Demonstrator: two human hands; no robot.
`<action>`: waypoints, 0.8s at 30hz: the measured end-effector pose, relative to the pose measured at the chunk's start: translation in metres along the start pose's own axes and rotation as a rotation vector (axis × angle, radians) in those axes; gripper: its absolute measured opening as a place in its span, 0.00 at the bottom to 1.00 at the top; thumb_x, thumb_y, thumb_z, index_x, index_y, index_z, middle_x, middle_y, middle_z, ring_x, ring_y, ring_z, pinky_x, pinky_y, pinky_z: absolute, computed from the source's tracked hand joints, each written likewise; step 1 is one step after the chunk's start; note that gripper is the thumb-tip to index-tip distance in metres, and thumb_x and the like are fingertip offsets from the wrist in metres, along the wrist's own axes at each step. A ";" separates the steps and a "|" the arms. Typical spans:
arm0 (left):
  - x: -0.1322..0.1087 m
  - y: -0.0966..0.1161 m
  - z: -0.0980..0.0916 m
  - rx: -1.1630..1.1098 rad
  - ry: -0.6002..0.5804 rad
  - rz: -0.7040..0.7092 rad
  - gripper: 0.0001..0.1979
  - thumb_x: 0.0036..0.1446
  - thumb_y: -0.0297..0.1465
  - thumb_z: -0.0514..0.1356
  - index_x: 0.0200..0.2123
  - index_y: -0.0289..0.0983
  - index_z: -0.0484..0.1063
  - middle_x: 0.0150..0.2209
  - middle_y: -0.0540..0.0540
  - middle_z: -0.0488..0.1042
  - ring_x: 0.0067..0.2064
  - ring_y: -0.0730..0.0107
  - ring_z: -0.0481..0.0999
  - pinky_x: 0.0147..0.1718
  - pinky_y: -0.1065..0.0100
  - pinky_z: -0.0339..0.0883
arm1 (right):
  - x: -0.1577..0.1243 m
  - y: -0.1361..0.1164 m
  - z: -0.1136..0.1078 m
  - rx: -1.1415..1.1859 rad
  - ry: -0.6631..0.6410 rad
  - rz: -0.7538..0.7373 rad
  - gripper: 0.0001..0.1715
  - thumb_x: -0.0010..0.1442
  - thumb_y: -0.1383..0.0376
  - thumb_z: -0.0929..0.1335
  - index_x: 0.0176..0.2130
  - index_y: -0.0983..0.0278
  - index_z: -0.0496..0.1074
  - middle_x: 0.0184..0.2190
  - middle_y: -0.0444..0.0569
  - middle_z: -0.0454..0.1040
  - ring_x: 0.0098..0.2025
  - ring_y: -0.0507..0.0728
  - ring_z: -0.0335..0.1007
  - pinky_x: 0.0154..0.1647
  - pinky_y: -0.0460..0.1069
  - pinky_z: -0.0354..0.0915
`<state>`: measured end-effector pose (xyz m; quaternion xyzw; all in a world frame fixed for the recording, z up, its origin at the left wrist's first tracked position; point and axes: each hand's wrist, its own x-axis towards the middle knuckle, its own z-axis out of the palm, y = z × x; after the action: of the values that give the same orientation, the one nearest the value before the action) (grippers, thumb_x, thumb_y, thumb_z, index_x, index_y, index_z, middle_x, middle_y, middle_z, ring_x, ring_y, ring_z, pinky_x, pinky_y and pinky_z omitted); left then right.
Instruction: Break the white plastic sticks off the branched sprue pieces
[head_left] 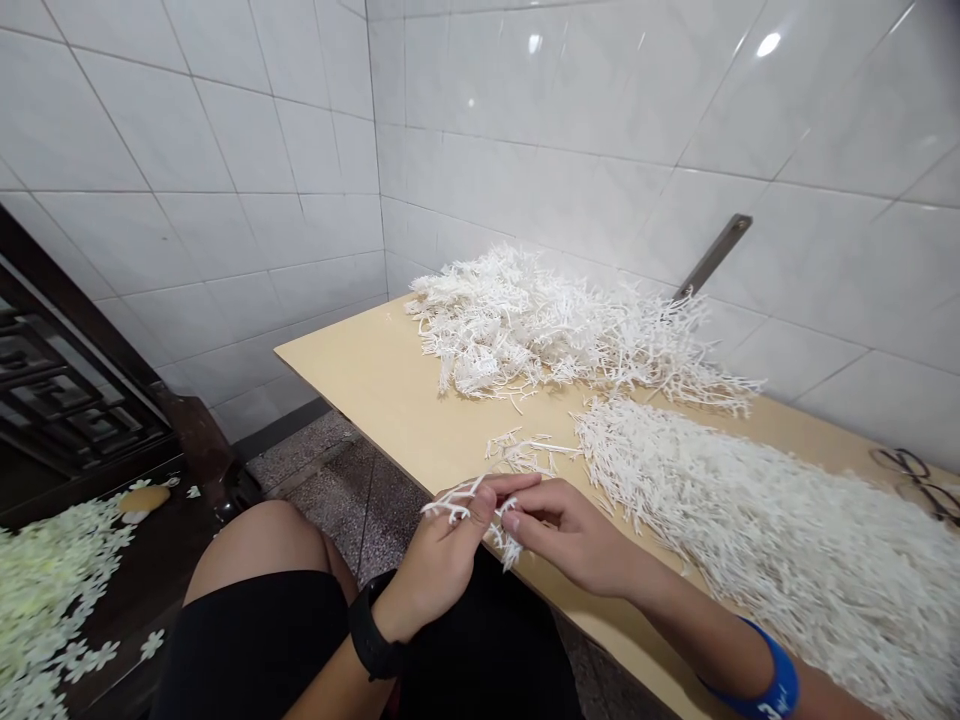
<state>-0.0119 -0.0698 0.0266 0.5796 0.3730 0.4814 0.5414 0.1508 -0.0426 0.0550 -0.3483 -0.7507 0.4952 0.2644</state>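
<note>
Between my hands is a white branched plastic sprig point(459, 497), close above the table's front edge. My left hand point(444, 560) is closed round it, thumb on top, with forked tips poking out to the left. My right hand point(564, 532) pinches a small part of the white sprigs between thumb and fingertips; the pinched end is partly hidden. More forked tips hang below the fingers. Just beyond my hands, a few loose white sprigs point(525, 452) lie on the table.
The tan table point(352, 365) carries a tangled heap of white sprigs point(540, 320) at the back and a spread pile of small white pieces point(750, 490) at right. Eyeglasses point(904, 465) lie at the far right. White flower pieces point(56, 580) cover a dark wooden seat at left. Tiled walls stand behind.
</note>
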 end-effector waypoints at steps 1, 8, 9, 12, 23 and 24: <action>0.000 -0.001 0.001 -0.006 0.028 -0.011 0.22 0.67 0.43 0.48 0.51 0.39 0.77 0.53 0.44 0.77 0.56 0.58 0.72 0.58 0.60 0.63 | -0.001 0.001 0.001 0.009 0.001 0.003 0.23 0.63 0.58 0.63 0.19 0.64 0.60 0.19 0.39 0.54 0.23 0.49 0.49 0.25 0.47 0.49; 0.002 -0.012 0.008 -0.158 0.164 -0.035 0.23 0.66 0.43 0.50 0.44 0.35 0.80 0.46 0.41 0.80 0.50 0.56 0.77 0.50 0.60 0.70 | -0.005 -0.001 0.011 0.048 0.081 0.018 0.24 0.62 0.59 0.62 0.18 0.62 0.50 0.17 0.37 0.45 0.21 0.48 0.40 0.22 0.47 0.42; 0.002 -0.014 0.008 -0.161 0.183 -0.030 0.23 0.66 0.43 0.50 0.43 0.35 0.80 0.46 0.41 0.80 0.49 0.57 0.77 0.50 0.61 0.70 | -0.005 -0.002 0.012 0.045 0.094 0.021 0.24 0.61 0.59 0.62 0.18 0.62 0.50 0.17 0.37 0.45 0.21 0.48 0.40 0.23 0.47 0.42; 0.004 -0.017 0.011 -0.178 0.225 -0.020 0.24 0.66 0.43 0.49 0.41 0.34 0.80 0.42 0.41 0.82 0.47 0.58 0.79 0.48 0.61 0.70 | -0.004 -0.002 0.015 0.020 0.124 0.029 0.23 0.61 0.60 0.61 0.18 0.62 0.50 0.17 0.38 0.45 0.21 0.48 0.40 0.23 0.47 0.42; 0.003 -0.003 0.009 0.231 0.275 0.068 0.19 0.67 0.37 0.49 0.41 0.38 0.80 0.42 0.44 0.82 0.44 0.62 0.79 0.47 0.65 0.70 | -0.005 -0.008 0.010 -0.594 0.204 -0.049 0.18 0.54 0.70 0.63 0.18 0.63 0.51 0.15 0.39 0.53 0.19 0.47 0.48 0.23 0.46 0.44; 0.003 -0.004 0.010 0.239 0.295 0.059 0.20 0.67 0.36 0.48 0.39 0.38 0.80 0.40 0.44 0.82 0.43 0.62 0.80 0.45 0.65 0.70 | -0.004 -0.008 0.009 -0.567 0.211 -0.049 0.19 0.54 0.70 0.63 0.18 0.63 0.50 0.15 0.38 0.52 0.19 0.47 0.47 0.23 0.46 0.44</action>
<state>-0.0012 -0.0690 0.0239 0.5738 0.4857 0.5290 0.3937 0.1444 -0.0533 0.0585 -0.4396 -0.8355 0.2206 0.2450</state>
